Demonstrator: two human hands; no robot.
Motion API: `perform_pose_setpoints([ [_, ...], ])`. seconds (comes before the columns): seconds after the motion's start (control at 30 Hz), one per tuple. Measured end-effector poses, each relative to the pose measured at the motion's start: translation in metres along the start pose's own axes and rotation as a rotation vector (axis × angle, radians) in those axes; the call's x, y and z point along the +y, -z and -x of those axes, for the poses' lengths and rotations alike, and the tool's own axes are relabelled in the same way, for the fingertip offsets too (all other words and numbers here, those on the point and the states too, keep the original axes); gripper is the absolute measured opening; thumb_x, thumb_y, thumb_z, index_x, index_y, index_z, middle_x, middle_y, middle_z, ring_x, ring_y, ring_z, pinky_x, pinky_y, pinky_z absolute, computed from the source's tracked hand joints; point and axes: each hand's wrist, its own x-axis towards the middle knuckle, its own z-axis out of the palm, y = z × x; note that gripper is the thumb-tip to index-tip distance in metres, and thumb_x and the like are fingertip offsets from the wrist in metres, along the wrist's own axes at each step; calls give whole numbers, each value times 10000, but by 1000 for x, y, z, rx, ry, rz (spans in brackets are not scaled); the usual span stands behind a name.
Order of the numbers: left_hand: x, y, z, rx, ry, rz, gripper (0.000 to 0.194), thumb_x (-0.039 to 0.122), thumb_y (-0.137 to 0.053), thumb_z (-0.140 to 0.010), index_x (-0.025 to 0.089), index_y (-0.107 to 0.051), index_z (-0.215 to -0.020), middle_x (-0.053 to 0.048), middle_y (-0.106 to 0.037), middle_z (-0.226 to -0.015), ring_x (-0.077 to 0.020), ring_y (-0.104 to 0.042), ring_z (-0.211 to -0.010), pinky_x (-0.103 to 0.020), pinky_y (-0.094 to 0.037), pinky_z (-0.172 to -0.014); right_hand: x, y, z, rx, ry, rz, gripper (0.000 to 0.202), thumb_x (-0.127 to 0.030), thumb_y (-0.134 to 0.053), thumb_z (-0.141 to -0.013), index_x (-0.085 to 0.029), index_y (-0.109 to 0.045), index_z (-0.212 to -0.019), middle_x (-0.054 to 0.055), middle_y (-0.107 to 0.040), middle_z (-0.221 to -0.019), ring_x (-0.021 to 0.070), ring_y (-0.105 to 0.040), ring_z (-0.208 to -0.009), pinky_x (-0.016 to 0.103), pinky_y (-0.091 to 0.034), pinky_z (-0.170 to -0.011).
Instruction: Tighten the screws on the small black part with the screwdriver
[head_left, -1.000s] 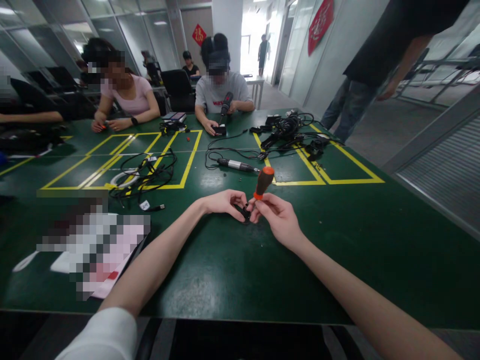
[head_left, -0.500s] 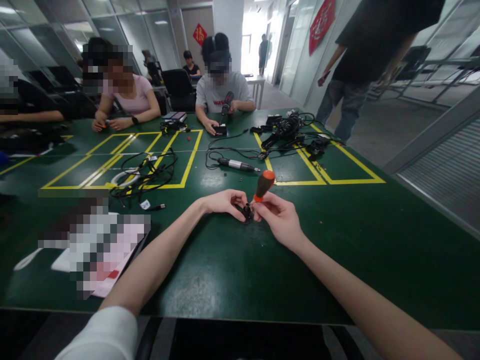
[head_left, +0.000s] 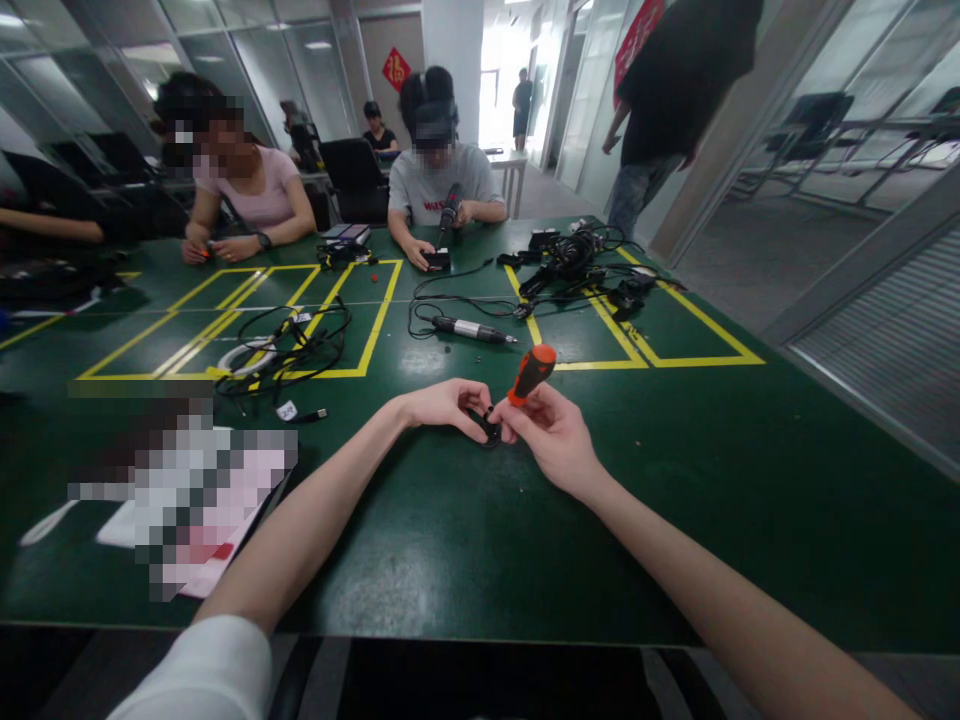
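Observation:
Near the middle of the green table, my left hand (head_left: 454, 408) curls its thumb and fingers around a small dark round part (head_left: 491, 430) resting on the surface. Beside it, my right hand (head_left: 555, 440) has its fingers closed round an orange and black screwdriver (head_left: 533, 375), whose handle rises tilted to the right above the fingers. The fingertips of my right hand touch or nearly touch the dark part. The screwdriver's tip is hidden by my fingers.
A silver and black pen-shaped tool (head_left: 472, 330) with its cord lies beyond my hands. Cable tangles (head_left: 574, 255) are at the back right, with more coils (head_left: 289, 345) on the left. A pink item (head_left: 259, 475) lies near my left arm. People sit across the table (head_left: 750, 480).
The screwdriver handle leans further right, and my right fingers have shifted slightly over the dark part. My left hand keeps its grip. At the back right, a standing person has moved away.

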Motion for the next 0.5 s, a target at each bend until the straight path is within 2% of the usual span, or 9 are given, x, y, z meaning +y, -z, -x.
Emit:
perform_pose_setpoints([
  [0.17, -1, 2, -1, 40, 20, 16, 533, 234, -984, -538, 151, -631, -929, -24, -747, -971, -161, -703, -919, -353, -531, -926, -1, 1, -1, 34, 5, 23, 409, -591, -816, -822, -198, -703, -836, 10, -673, -756, 133, -610, -623, 268, -541, -573],
  [0.33, 0, -1, -1, -5, -25, 18, 506, 262, -983, -573, 156, -577, -857, -9, -728, -922, -157, -699, -909, -362, -521, -934, 4, 1, -2, 14, -19, -12, 455, -635, -743, -880, -185, -732, -944, 27, -701, -745, 134, -621, -571, 282, -548, -556],
  [0.5, 2, -3, 0, -19, -32, -6, 496, 300, -972, -612, 161, -547, -826, -8, -727, -894, -152, -698, -900, -363, -528, -928, 5, 0, -1, 6, 17, -65, 419, -600, -731, -914, -205, -663, -1038, 19, -723, -792, 128, -648, -612, 279, -572, -613],
])
